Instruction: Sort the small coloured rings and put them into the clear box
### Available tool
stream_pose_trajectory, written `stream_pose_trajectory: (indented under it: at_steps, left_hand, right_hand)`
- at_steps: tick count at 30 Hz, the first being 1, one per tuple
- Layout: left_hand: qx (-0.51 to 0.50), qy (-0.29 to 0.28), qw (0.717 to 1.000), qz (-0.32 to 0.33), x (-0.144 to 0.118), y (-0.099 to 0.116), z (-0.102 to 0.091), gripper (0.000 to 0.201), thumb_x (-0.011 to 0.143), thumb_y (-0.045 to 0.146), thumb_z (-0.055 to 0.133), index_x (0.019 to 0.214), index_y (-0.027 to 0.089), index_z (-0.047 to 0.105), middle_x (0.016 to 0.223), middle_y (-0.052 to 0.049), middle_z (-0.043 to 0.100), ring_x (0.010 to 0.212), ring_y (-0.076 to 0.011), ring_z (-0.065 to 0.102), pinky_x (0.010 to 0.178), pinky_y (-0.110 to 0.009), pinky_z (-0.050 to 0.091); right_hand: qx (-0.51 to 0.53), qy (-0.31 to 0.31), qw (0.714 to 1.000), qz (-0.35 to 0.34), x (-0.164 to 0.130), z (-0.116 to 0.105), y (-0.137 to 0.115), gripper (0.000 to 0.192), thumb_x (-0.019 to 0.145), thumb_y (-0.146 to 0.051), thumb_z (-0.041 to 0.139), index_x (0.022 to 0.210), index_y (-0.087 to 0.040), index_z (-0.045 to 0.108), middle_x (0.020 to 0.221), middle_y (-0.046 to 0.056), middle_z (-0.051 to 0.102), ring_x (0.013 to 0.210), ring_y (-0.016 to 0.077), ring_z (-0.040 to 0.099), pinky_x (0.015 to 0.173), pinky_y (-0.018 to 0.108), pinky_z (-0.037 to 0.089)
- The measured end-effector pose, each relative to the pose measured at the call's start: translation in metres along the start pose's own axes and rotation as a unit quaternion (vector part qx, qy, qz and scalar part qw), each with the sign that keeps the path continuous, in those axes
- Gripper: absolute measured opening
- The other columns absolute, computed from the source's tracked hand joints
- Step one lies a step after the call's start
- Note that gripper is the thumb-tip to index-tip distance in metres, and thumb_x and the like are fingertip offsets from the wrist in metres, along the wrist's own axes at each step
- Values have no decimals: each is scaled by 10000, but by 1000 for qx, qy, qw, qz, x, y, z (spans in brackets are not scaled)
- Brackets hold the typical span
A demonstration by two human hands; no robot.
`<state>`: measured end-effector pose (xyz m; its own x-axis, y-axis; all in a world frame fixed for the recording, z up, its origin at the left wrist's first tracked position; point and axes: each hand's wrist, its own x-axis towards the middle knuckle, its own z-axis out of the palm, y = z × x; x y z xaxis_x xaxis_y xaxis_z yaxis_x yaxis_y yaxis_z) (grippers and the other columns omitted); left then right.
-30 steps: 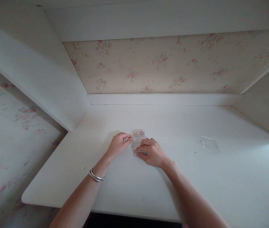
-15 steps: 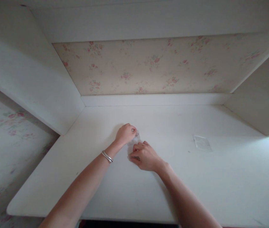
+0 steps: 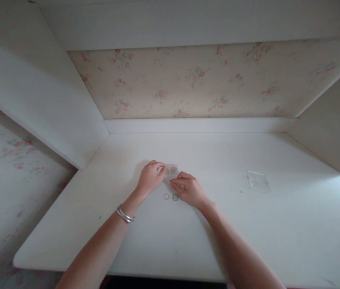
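A small clear plastic container (image 3: 172, 168) lies on the white desk with ring-like bits inside it. My left hand (image 3: 151, 176), a silver bangle at its wrist, pinches the container's left edge between thumb and fingers. At the container's near edge, the fingertips of my right hand (image 3: 189, 190) are drawn together; what they hold, if anything, is too small to make out. Just below those fingertips, a thin ring (image 3: 166, 196) lies flat on the desk. Beside it is a darker ring-like piece (image 3: 175, 197), close under the right hand.
A flat, clear plastic square (image 3: 258, 181) rests on the desk (image 3: 146, 249) to the right. A tiny dark speck (image 3: 100, 217) is on the left. White panels enclose the desk's sides, and floral wallpaper (image 3: 194, 84) covers the back wall.
My right hand has moved up toward the container, uncovering the two ring-like pieces below. My left hand has shifted slightly left, and more of the container shows.
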<state>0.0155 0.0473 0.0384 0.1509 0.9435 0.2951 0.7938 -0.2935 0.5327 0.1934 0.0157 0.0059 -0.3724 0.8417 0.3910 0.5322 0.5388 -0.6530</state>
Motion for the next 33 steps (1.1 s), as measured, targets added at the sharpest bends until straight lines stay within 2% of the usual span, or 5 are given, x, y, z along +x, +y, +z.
stream_pose_trajectory:
  at_steps: [5,9,15,21,33]
  left_hand:
    - [-51,-68,996,-2,-40,-7,-11,216,866,284,494,883,203,694,751,-16,598,664,-128,531,637,-239,413]
    - [-92,-155,983,36,-61,-8,-16,195,865,285,519,848,218,701,769,-13,589,658,-112,535,639,-226,416]
    - [-86,-225,968,73,-68,-12,-17,188,859,313,542,918,234,703,840,-16,614,692,-114,559,663,-223,435]
    - [-35,-229,968,92,-68,-11,-15,176,867,291,526,867,246,696,851,-12,636,713,-127,575,686,-242,432]
    - [-28,-208,977,48,-72,-7,-13,168,852,316,548,964,227,636,964,-21,615,792,-142,597,768,-257,459]
  right_hand:
    - [7,128,986,106,9,5,18,267,870,-393,525,945,-237,729,785,24,595,641,112,538,603,241,417]
    - [-7,145,982,125,17,9,23,299,867,-428,513,925,-240,737,760,22,576,662,118,544,632,247,422]
    - [-14,150,978,144,25,15,28,305,855,-458,521,939,-257,734,750,5,548,648,111,531,624,243,408]
    - [-5,116,978,172,27,14,28,324,838,-484,525,944,-264,738,763,11,554,673,121,542,654,252,410]
    - [58,184,956,220,23,3,31,330,817,-462,517,844,-219,739,711,8,567,656,134,524,636,253,394]
